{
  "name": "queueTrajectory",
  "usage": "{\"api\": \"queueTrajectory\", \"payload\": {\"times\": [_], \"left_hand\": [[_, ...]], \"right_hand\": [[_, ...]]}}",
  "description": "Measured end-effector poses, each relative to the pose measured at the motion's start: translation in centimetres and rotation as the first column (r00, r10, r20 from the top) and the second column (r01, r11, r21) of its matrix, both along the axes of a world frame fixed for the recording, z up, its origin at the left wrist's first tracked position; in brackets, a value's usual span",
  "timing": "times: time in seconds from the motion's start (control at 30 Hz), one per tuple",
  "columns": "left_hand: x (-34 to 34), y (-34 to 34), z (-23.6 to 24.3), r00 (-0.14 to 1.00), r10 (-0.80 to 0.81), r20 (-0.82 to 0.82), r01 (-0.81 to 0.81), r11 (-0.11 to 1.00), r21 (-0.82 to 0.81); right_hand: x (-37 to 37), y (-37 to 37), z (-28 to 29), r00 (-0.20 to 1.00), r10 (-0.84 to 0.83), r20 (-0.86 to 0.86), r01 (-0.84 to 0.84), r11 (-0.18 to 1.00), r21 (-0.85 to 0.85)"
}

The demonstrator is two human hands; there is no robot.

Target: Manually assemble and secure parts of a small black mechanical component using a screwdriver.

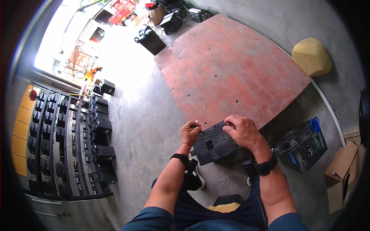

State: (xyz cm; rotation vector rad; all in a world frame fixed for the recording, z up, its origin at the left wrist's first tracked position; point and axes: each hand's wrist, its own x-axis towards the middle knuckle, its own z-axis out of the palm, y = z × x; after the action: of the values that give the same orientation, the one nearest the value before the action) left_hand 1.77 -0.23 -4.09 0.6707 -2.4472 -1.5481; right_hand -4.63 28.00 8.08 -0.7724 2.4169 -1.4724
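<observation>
The dark blue trouser legs (216,213) come up from the lower edge, and just above them both hands hold a flat black textured plastic panel with a small square recess (213,145). The left hand (190,133) is curled shut on the panel's left corner; the right hand (243,130) is closed over its upper right edge, fingers pinching something at the rim that is too small to make out. The panel hangs in the air over the grey concrete floor (142,127), tilted, with nothing under it.

Beyond the panel lies a large reddish plywood sheet (231,69), and past that sheet's far right corner a tan foam cushion (312,57). To the right of the panel stands an open black tool crate (302,145), and far to its left a rack of black batteries (65,142).

Judged from this grip, the hold sits on two edges only. If the right fingers slip while working at the rim, the panel could twist out of the left hand and drop onto the shoes (194,179) directly below it. A brittle edge might also snap under the pinch.
</observation>
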Motion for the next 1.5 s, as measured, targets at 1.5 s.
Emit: {"api": "queueTrajectory", "payload": {"times": [1.5], "left_hand": [[6.1, -5.0, 9.3, 0.998, -0.009, -0.064, 0.004, 0.997, -0.075]], "right_hand": [[1.9, -15.4, -8.1, 0.925, 0.349, -0.151, -0.319, 0.928, 0.194]]}}
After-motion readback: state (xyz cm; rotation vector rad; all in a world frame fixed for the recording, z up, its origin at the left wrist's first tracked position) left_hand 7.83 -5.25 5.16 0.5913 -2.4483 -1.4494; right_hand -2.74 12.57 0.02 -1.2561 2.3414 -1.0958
